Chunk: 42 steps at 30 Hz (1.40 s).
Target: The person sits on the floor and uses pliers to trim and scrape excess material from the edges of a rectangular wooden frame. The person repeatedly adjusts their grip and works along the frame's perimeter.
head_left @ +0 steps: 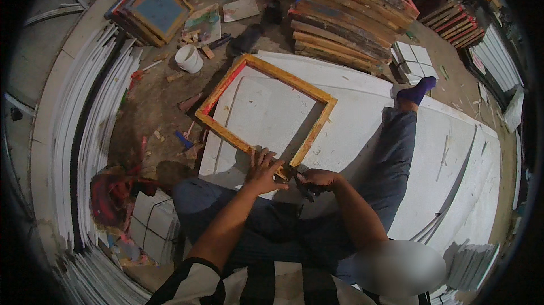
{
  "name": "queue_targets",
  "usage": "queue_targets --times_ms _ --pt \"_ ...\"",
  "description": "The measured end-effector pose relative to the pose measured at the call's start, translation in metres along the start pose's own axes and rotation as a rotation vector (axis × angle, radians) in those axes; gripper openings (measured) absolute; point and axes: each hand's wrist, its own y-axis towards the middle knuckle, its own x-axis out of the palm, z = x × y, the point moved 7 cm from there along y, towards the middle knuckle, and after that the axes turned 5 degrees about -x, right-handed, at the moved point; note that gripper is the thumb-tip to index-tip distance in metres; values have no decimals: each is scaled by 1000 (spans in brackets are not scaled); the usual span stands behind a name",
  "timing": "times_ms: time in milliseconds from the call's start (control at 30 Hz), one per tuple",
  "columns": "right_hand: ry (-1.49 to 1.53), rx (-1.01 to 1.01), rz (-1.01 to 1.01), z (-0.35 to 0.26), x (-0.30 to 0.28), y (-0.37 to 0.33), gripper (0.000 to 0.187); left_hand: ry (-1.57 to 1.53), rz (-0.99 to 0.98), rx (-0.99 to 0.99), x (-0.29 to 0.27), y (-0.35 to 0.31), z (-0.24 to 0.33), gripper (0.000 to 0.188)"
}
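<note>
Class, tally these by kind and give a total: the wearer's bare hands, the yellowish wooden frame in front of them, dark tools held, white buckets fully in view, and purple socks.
Hands: 2 (left hand, right hand)
Wooden frame: 1
Dark tool: 1
White bucket: 1
Purple sock: 1
Total: 6

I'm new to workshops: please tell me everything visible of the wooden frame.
The wooden frame is rectangular and open in the middle, its yellowish bars blotched darker, red along the left inner side. It sits diagonally over a white sheet. The left hand touches it near its closest corner; the right hand holds a dark tool there.
</note>
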Motion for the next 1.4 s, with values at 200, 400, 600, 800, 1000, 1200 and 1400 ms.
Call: queue_targets --times_ms 200,400,600,800,1000,1200,1400 --pt "-151 -18 0 -21 1 -9 59 -41 -22 -35 5 1 -6 100" --pt "-270 14 -103 -9 -22 15 62 -45 3 -6 3 2 -2 95" --pt "-312 153 -130 -27 -20 11 60 -30 21 -12 6 1 -6 88" --pt "-350 197 -146 -16 -25 27 55 1 -7 -11 14 3 -9 80" --pt "-335 178 -49 17 -34 47 60 10 0 -6 11 7 -3 76" --pt "-409 -143 125 -36 -11 26 58 -17 42 -28 8 3 -4 76" --pt "-326 -93 228 -40 10 12 41 20 22 -52 16 8 -5 74"
